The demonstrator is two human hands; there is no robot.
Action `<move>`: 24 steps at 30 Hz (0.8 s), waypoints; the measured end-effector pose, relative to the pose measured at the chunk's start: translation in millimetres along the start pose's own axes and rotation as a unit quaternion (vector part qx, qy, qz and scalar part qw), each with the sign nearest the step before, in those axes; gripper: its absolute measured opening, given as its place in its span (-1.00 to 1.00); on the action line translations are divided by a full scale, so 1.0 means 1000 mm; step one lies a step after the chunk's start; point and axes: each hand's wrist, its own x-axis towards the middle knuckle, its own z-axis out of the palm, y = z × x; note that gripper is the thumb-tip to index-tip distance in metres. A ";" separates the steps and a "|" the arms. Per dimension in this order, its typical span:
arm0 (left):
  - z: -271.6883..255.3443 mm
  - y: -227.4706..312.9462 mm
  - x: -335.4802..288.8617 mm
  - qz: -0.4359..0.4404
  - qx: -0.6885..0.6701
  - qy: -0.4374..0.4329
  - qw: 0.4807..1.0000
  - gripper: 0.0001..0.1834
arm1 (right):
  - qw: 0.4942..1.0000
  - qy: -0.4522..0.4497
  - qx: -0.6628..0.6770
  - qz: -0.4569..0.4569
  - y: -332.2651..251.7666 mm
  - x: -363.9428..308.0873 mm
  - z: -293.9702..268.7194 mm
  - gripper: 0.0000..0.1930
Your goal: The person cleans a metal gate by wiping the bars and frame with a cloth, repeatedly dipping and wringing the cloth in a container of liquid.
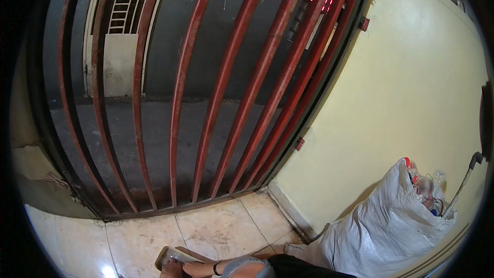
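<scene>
At the lower edge, low over the tiles, is a shallow box-like container (165, 254) with a pale rim and a dull, see-through-looking inside. My left hand (171, 270) is at its near side, partly cut off by the picture's edge. From the right comes my right arm, in a grey sleeve (244, 266) and with a black band (216, 268) at the wrist. My right hand (191, 268) lies against the container's right side, close to the left. Both hands' fingers are too small and overlapped to make out, and what the container holds is unclear.
A red barred metal gate (177, 98) fills the view ahead, with a dark floor and a pale door (121, 64) beyond. Stained floor tiles (216, 229) lie before it. At right, a stuffed white sack (381, 221) with bottles and a stick (463, 185) leans by the cream wall (401, 87).
</scene>
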 end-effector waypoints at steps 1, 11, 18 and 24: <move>-0.002 -0.003 -0.002 -0.005 -0.013 0.006 1.000 -0.21 | 1.000 -0.007 0.005 -0.005 -0.002 0.003 -0.003 -0.77; -0.039 0.038 -0.032 -0.016 -0.132 0.038 0.990 -0.33 | 0.978 -0.066 0.195 -0.001 -0.073 -0.050 -0.144 -0.73; -0.053 0.080 -0.035 -0.019 0.088 0.170 0.981 -0.62 | 0.988 0.075 0.132 0.007 -0.051 -0.033 -0.113 -0.67; -0.016 0.036 0.010 -0.008 0.229 0.050 0.972 -0.69 | 0.990 0.119 -0.074 0.005 0.006 0.008 -0.023 -0.75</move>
